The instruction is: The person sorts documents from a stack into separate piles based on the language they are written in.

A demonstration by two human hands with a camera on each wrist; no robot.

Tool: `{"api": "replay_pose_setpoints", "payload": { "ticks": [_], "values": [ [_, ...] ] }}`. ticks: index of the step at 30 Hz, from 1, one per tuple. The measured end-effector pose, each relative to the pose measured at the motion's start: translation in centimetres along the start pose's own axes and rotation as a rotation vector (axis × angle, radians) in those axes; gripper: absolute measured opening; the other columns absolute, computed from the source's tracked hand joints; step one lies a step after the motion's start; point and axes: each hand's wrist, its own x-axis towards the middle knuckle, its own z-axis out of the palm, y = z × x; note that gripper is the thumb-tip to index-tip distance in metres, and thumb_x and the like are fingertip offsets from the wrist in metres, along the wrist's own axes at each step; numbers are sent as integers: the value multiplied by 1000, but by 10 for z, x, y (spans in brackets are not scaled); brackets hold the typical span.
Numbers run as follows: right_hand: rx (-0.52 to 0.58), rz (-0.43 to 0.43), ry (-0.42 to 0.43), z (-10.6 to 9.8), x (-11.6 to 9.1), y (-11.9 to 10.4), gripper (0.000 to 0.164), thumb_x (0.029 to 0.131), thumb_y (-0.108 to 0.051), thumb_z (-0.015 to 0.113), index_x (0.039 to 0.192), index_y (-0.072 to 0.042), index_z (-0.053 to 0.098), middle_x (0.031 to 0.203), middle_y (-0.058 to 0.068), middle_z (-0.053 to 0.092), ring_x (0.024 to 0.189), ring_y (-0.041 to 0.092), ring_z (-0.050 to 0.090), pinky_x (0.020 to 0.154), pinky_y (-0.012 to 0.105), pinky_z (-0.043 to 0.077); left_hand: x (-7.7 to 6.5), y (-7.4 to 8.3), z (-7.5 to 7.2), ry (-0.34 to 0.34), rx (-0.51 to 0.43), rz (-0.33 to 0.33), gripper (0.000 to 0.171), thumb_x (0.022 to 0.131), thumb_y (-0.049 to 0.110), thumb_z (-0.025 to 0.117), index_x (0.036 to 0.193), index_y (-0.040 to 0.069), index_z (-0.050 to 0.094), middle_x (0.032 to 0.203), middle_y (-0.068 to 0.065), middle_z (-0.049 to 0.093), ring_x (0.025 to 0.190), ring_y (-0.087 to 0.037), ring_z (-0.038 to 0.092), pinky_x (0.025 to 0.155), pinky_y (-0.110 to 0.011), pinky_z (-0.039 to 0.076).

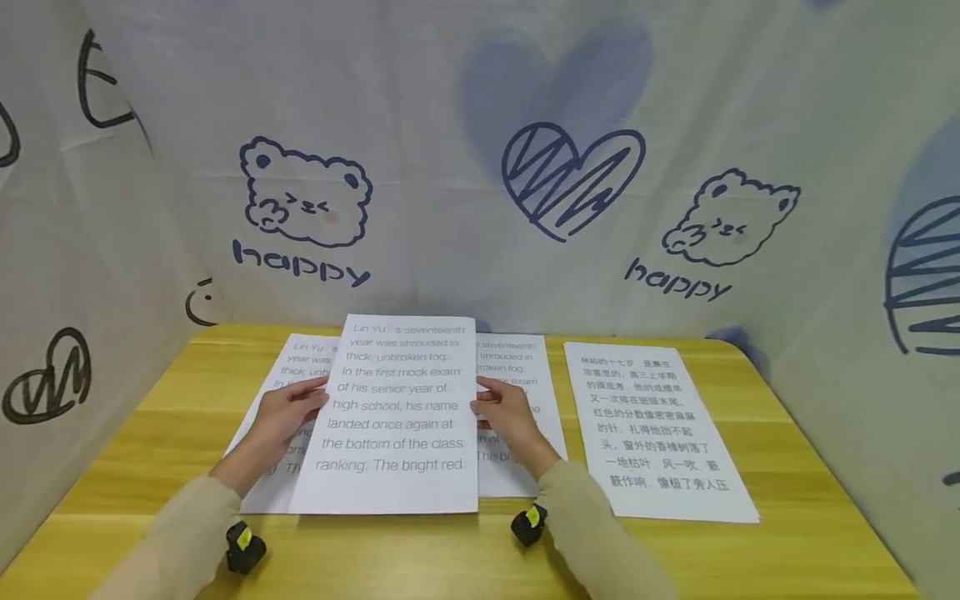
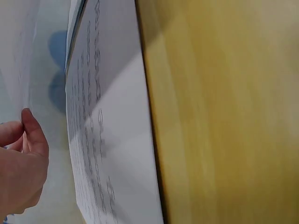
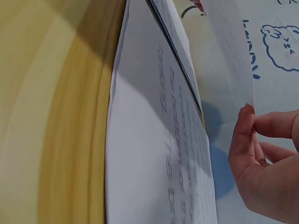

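A printed sheet of paper (image 1: pixel 401 417) with English text is held up between the two hands, above the table. My left hand (image 1: pixel 287 417) pinches its left edge between thumb and fingers. On the opposite edge, my right hand (image 1: pixel 510 417) pinches it the same way. Behind and below it lie a left stack of English sheets (image 1: pixel 270 492) and a right one (image 1: pixel 517 479), both partly covered by the raised sheet. In the left wrist view the left hand (image 2: pixel 23 168) grips the sheet's edge; the right wrist view shows the right hand (image 3: pixel 266 163) doing likewise.
Further right on the yellow wooden table (image 1: pixel 360 558) lies a stack of sheets with Chinese text (image 1: pixel 660 433). A pale curtain (image 1: pixel 435 208) with bear and heart drawings hangs behind and along the sides. Each wrist bears a small black device (image 1: pixel 244 547).
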Motion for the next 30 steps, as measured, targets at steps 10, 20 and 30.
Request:
{"api": "replay_pose_setpoints", "payload": {
  "ticks": [10, 20, 30],
  "values": [
    [-21, -34, -10, 44, 8, -8, 47, 87, 2, 63, 133, 0, 56, 95, 9, 58, 78, 16, 59, 67, 26, 55, -1, -7, -39, 29, 106, 7, 51, 100, 18, 53, 145, -2, 39, 139, -24, 44, 97, -9, 53, 76, -12, 47],
    [-62, -36, 6, 80, 9, -16, 48, 86, 3, 64, 133, 2, 55, 89, 5, 58, 67, 13, 60, 62, 24, 55, 5, -19, -65, 81, 117, -33, 52, 101, 20, 51, 146, -2, 37, 143, -28, 40, 100, -18, 54, 73, -11, 48],
    [-40, -87, 27, 123, 3, -28, 47, 81, 7, 61, 128, 6, 58, 83, 4, 57, 60, 11, 56, 54, 22, 52, 9, -37, -96, 147, 208, -30, 51, 100, 19, 52, 143, -7, 39, 139, -32, 43, 91, -15, 57, 65, -11, 48]
  ]
}}
